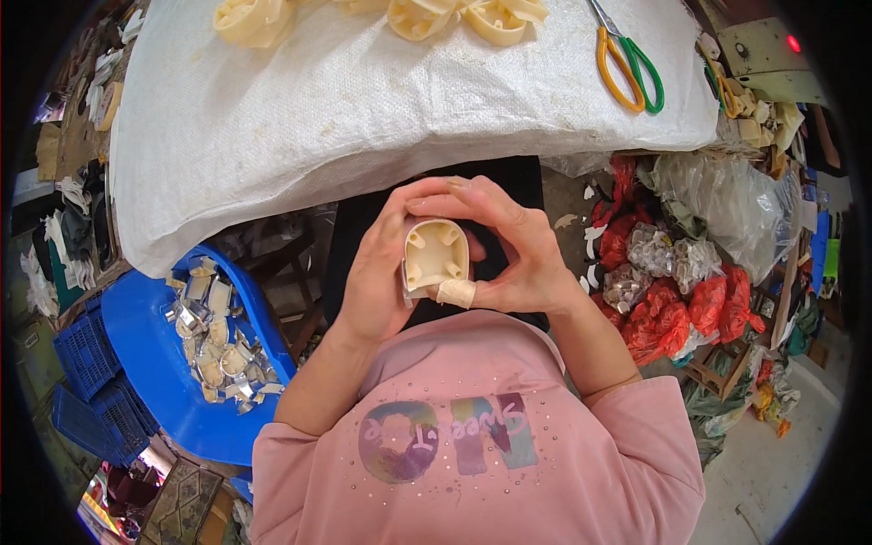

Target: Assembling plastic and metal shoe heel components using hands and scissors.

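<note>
Between my hands, in front of my chest, is a small cream plastic housing (437,257) with a rounded top, short posts inside and a shiny rim. Its hollow side faces up toward me. My left hand (377,263) is wrapped along its left side, fingers curling over the far edge. From the other side my right hand (520,243) closes on it, its fingertips meeting the left ones beyond the housing. Cream tape (456,292) covers the right thumb tip, which presses the near edge. The housing's underside is hidden.
Ahead stands a table under a white woven sheet (300,118), holding cream plastic parts (254,20) and scissors (629,68) with orange and green handles. At left, a blue tub (145,318) contains silvery and cream pieces. Red bags (656,322) and clear plastic (727,200) lie at right.
</note>
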The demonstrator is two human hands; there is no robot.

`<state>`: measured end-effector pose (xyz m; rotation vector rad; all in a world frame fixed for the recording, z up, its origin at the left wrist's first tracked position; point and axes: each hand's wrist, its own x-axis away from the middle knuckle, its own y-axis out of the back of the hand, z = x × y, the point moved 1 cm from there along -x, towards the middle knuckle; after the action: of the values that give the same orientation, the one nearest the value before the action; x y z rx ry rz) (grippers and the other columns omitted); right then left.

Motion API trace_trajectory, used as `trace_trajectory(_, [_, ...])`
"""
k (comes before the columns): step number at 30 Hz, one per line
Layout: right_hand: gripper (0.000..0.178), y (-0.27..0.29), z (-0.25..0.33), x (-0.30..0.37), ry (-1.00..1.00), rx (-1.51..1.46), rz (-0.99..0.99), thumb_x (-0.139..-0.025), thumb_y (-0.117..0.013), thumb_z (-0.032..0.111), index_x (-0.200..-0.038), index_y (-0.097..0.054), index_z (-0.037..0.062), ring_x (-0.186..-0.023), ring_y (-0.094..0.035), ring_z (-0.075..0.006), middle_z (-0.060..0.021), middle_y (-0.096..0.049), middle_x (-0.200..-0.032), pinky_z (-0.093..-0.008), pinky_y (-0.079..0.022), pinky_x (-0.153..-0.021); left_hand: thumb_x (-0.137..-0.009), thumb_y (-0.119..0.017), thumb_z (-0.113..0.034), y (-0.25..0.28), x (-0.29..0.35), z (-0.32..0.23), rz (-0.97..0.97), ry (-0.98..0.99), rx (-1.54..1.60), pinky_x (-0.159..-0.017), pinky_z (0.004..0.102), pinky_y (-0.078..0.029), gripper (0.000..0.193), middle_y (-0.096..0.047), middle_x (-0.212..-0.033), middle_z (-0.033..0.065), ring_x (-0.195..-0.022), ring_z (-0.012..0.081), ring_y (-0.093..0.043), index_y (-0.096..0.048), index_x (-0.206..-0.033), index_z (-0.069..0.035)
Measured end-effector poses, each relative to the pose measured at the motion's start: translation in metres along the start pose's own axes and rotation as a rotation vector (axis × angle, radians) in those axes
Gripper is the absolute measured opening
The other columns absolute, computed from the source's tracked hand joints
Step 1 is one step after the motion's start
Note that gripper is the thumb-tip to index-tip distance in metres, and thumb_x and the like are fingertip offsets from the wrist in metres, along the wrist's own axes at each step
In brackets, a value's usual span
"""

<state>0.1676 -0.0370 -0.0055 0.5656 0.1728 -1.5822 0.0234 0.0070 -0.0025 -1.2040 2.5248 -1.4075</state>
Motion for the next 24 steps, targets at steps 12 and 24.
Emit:
trace_trajectory(12, [0.033,-0.009,-0.005,0.0,-0.395,-0.308,-0.062,-0.093,-0.049,0.03,-0.105,-0.058,0.0013,-0.093,-0.051,-0.0178,-0.0075,-0.053,-0.095,-0.0294,-0.043,-0.08,-0.088,-0.047,-0.051,-0.009,0.0,0.01,-0.066,-0.114,-0.12,-0.055,0.0325,-0.051,0.069,-0.052,-0.104,0.0122,-0.073,0.0184,-0.058,-0.025,-0.137,-0.008])
trace_trajectory(24, [0.015,-0.019,-0.017,0.0,-0.375,-0.473,0.022,-0.091,-0.048,0.019,-0.098,-0.056,0.0077,-0.082,-0.057,-0.0141,-0.005,-0.051,-0.103,-0.0266,-0.053,-0.056,-0.091,-0.05,-0.044,-0.014,-0.004,0.01,-0.056,-0.258,-0.166,-0.064,0.0257,-0.05,0.066,-0.045,-0.117,0.0125,-0.087,0.0141,-0.056,-0.022,-0.134,-0.004])
